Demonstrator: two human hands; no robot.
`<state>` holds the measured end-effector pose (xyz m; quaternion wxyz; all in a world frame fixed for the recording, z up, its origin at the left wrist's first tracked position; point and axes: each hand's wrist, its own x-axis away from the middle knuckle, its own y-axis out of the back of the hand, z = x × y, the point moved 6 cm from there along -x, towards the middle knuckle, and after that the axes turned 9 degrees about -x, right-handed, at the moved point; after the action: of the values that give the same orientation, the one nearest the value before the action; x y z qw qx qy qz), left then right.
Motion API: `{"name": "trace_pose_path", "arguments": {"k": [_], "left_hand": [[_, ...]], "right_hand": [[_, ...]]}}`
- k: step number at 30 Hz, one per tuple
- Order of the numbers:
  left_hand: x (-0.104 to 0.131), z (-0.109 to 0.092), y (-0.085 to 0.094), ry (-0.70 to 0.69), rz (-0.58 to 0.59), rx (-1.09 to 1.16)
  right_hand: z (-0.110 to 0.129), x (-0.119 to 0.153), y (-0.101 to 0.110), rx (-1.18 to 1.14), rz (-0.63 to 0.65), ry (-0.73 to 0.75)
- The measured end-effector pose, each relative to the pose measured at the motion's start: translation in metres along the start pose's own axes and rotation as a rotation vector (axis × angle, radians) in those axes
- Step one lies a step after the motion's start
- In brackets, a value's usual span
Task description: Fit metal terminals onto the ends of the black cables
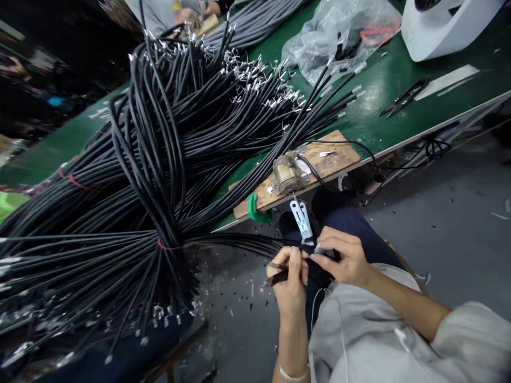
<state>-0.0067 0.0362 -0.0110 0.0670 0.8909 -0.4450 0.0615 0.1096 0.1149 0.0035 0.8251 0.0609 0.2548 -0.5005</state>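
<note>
Close together over my lap are both hands, below the table edge. My left hand [290, 271] is closed around the ends of several black cables [243, 240], which run in from the big bundle on the left. Beside it, my right hand [345, 256] is closed in a pinch on something small and dark; finger and thumb hide most of it. Just above my fingers a light blue clip-like tool [301, 219] hangs from a small motor-like device [288, 173] on a wooden board [335, 150].
A large pile of black cables [151, 159] with pale ends covers the green table [379, 125]. A green clamp [257, 210] grips the board's edge. Farther back are snips [406, 97], a plastic bag [319, 37] and a white machine [433, 32]. Another person's hand [186, 16] shows at the top.
</note>
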Motion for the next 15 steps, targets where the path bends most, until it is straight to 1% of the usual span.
{"name": "trace_pose_path", "arguments": {"k": [2, 3, 4, 7, 8, 9, 10, 12, 13, 15], "left_hand": [[-0.001, 0.000, -0.002, -0.014, 0.066, -0.009], [-0.002, 0.001, -0.003, -0.022, 0.094, -0.024], [-0.002, 0.001, -0.004, -0.026, 0.109, -0.048], [-0.003, 0.004, -0.002, -0.010, 0.147, -0.152], [-0.004, 0.004, -0.002, 0.001, 0.188, -0.184], [-0.005, 0.003, -0.002, 0.000, 0.246, -0.208], [-0.006, 0.001, -0.004, -0.023, 0.311, -0.219], [-0.007, -0.008, -0.006, -0.134, 0.405, -0.201], [-0.009, -0.013, -0.007, -0.206, 0.417, -0.179], [-0.012, -0.018, -0.007, -0.323, 0.388, -0.125]], "right_hand": [[-0.008, -0.001, 0.001, -0.146, 0.000, -0.188], [-0.009, -0.002, 0.000, -0.179, 0.024, -0.248], [-0.008, -0.005, -0.002, -0.172, 0.063, -0.263], [0.006, -0.016, -0.004, 0.010, 0.185, -0.156], [0.008, -0.019, -0.003, 0.040, 0.211, -0.142], [0.008, -0.021, -0.003, 0.014, 0.237, -0.161], [0.005, -0.021, -0.004, -0.068, 0.263, -0.221], [-0.005, -0.016, -0.007, -0.351, 0.281, -0.415], [-0.010, -0.013, -0.011, -0.512, 0.269, -0.527], [-0.021, -0.005, -0.019, -0.770, 0.211, -0.749]]}}
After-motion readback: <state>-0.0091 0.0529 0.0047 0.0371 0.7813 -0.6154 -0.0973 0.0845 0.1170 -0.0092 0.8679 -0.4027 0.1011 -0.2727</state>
